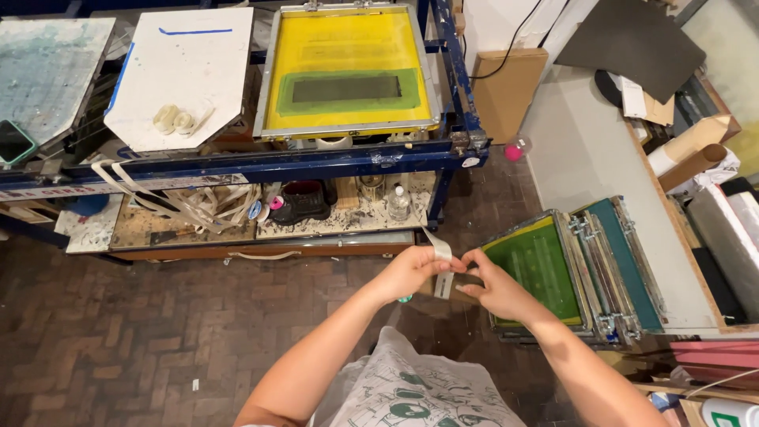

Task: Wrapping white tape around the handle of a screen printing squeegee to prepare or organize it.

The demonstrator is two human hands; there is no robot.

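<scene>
My left hand and my right hand meet in front of me at chest height. Between their fingertips is a strip of pale tape, which curls up and to the left from my left thumb. Both hands also pinch a small flat brown piece, and the tape runs down onto it. A white printed cloth hangs over my lap just below my forearms.
A blue-framed printing press stands ahead, carrying a yellow screen and a white pallet with tape rolls. Its lower shelf holds jars and rags. Framed screens lean against a grey bench at right. Brick floor lies below.
</scene>
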